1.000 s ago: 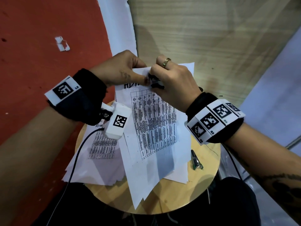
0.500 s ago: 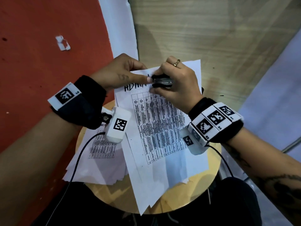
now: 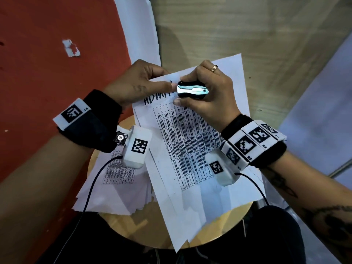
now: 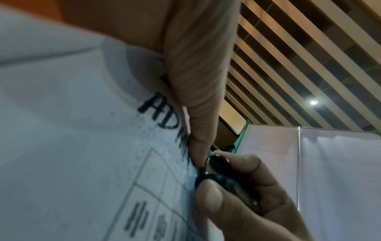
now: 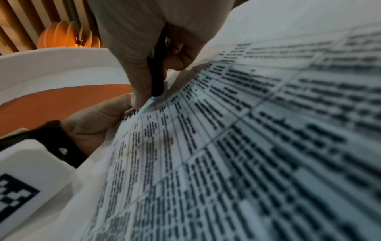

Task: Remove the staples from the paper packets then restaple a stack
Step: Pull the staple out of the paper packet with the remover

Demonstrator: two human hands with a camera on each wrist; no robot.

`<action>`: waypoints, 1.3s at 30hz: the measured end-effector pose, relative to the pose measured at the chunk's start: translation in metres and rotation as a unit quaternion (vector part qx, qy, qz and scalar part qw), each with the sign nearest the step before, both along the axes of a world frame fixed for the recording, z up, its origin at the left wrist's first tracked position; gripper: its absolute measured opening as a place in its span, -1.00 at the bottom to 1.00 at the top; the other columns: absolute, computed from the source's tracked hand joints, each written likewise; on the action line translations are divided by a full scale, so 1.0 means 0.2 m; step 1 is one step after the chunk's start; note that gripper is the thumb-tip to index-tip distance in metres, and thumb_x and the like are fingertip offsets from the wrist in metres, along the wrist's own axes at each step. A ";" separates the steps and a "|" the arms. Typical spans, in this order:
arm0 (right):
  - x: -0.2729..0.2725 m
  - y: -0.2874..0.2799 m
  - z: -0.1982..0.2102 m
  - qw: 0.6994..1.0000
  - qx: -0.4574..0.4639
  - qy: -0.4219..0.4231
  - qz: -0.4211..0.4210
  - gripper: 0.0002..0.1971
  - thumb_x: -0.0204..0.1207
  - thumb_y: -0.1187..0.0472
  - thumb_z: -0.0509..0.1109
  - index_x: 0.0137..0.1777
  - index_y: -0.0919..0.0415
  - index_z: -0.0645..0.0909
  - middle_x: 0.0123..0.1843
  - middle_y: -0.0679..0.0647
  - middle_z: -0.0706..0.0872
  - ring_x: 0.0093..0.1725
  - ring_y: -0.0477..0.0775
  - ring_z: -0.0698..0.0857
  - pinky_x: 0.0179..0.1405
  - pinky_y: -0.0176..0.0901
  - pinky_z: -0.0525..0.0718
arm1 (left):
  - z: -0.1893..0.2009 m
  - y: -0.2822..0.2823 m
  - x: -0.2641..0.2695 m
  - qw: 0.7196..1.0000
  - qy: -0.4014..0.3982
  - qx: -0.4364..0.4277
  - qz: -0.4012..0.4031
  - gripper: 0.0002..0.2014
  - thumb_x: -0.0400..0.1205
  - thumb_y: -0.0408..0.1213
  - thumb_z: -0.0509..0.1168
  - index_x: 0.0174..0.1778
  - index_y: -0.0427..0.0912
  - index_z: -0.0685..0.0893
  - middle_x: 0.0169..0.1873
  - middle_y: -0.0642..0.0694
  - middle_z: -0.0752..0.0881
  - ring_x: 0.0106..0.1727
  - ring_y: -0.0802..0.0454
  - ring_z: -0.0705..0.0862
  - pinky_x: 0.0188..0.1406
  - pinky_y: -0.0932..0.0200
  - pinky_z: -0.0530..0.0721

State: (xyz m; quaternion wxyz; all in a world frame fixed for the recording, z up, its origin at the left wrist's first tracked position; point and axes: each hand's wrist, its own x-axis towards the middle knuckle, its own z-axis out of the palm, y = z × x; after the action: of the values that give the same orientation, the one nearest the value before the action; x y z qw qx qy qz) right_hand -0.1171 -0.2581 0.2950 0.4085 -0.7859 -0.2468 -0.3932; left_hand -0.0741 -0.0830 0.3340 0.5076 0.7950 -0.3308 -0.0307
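Papers (image 3: 122, 189) spread over your round wooden stool (image 3: 224, 221) above red floor (image 3: 47, 73) while your left hand (image 3: 137, 84) pinches the packet (image 3: 190, 149) and your right hand (image 3: 211, 96) grips the staple remover (image 3: 191, 89).

Round bench (image 3: 219, 229): nearly covered by the held paper packet (image 3: 190, 149) and a loose paper stack (image 3: 114, 187) at left; only its near rim lies bare. Both hands (image 3: 137, 86) (image 3: 209, 96) crowd the packet's far corner, blocking approach there. Open floor (image 3: 228, 25) lies beyond.
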 end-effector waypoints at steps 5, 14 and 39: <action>0.01 -0.01 0.00 0.999 0.029 0.006 -0.015 -0.63 0.12 0.19 0.68 -0.16 0.39 0.67 -0.24 -0.20 0.47 -0.22 -0.36 0.51 -0.21 -0.55 0.43 | -0.02 0.01 0.01 0.999 -0.015 0.002 0.046 -0.89 0.52 -0.33 0.44 -0.32 -0.09 0.72 -0.57 0.13 0.68 -0.53 0.29 0.59 -0.52 0.41 0.52; 0.08 -0.15 -0.18 0.973 0.092 0.196 -0.083 -0.51 0.03 0.11 0.73 -0.08 0.17 0.62 -0.07 0.01 0.66 -0.02 0.03 0.68 0.11 -0.15 0.65 | -0.09 0.06 0.13 0.989 -0.067 0.065 0.114 -0.85 0.53 -0.31 0.44 -0.12 -0.35 0.74 -0.33 -0.23 0.72 -0.40 0.19 0.60 -0.32 0.28 0.52; 0.29 -0.15 -0.25 0.806 0.386 0.388 0.224 -0.37 -0.61 -0.05 0.79 -0.41 0.10 0.79 -0.41 -0.07 0.76 -0.51 -0.23 0.60 -0.54 -0.50 0.51 | -0.42 0.43 0.19 0.967 0.135 -0.131 0.170 -0.24 0.12 -0.09 0.66 0.24 -0.14 0.57 -0.02 0.03 0.77 -0.04 0.20 0.75 -0.10 0.31 0.71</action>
State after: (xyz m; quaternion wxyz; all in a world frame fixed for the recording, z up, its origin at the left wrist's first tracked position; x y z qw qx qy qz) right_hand -0.0586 -0.2877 0.2446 0.8164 -0.5737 -0.0650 -0.0155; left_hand -0.0353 0.0030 0.2505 0.6452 0.7545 -0.1203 -0.0076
